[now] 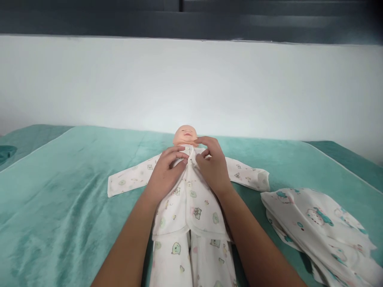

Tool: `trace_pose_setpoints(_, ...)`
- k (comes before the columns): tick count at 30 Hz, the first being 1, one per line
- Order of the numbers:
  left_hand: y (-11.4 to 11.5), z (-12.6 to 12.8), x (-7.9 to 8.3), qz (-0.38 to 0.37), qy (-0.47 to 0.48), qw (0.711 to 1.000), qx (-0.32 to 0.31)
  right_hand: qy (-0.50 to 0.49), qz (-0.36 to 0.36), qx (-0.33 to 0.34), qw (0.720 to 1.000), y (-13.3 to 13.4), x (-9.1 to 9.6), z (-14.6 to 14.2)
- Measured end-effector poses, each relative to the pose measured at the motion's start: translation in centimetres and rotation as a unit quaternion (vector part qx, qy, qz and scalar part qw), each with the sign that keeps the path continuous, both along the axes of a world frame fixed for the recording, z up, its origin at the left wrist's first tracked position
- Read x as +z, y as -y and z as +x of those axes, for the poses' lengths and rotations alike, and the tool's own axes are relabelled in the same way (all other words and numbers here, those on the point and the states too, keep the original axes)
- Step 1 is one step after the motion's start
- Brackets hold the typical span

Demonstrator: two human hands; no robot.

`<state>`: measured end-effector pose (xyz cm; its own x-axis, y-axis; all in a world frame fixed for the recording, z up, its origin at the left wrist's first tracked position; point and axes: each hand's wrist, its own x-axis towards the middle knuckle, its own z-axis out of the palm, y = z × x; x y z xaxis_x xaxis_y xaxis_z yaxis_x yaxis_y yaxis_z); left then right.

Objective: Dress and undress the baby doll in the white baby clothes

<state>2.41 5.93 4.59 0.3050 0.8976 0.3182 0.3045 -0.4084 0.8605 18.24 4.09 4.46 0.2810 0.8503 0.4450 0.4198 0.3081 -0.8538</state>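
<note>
A baby doll (185,134) lies on its back, dressed in a white long-sleeved baby jacket (194,201) printed with small bears. Its sleeves spread out to both sides, and matching trousers (172,259) extend below. At the upper chest, my left hand (170,169) is closed, with thumb and fingers pinching the jacket's front edge just under the neck. Across the opening, my right hand (214,163) grips the other front edge between thumb and bent fingers, its index finger stretched toward the doll's neck. Any fastener between the fingertips is too small to make out.
A crumpled white printed cloth (317,227) lies to the right, near the sleeve's cuff. Everything rests on a teal plush blanket (74,179). A white wall (191,83) stands behind it, with a dark ledge (119,24) above.
</note>
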Motion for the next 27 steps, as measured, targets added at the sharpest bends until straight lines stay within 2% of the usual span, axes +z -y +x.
trace_pose_setpoints(4, 0.1, -0.3, 0.2, 0.005, -0.041, 0.999, -0.023, 0.1, -0.031, 0.089, 0.991, 0.5, 0.6, 1.0)
trace_pose_setpoints(7, 0.2, -0.4, 0.3, -0.001, -0.05, 0.998, -0.028, 0.12, -0.042, 0.144, 0.981, 0.8, 1.0, 1.9)
trace_pose_setpoints(11, 0.3, -0.4, 0.4, 0.0, -0.048, 0.998, -0.029, 0.052, -0.056, 0.209, 0.975, 0.9, 0.9, 2.5)
trace_pose_setpoints(16, 0.2, -0.3, 0.2, 0.003, -0.038, 0.999, -0.031, -0.069, -0.093, 0.232, 0.966, 0.9, 0.2, 2.6)
trace_pose_setpoints(19, 0.2, -0.4, 0.2, -0.005, -0.021, 0.999, -0.037, -0.075, -0.113, 0.232, 0.963, 1.0, 0.3, 2.7)
trace_pose_setpoints(23, 0.3, -1.4, 0.5, -0.02, -0.03, 0.994, -0.1, 0.0, -0.114, 0.239, 0.964, 1.1, 0.7, 2.7)
trace_pose_setpoints(27, 0.4, -2.9, 1.3, -0.031, -0.052, 0.98, -0.188, 0.095, -0.092, 0.277, 0.952, 1.8, 2.3, 2.7)
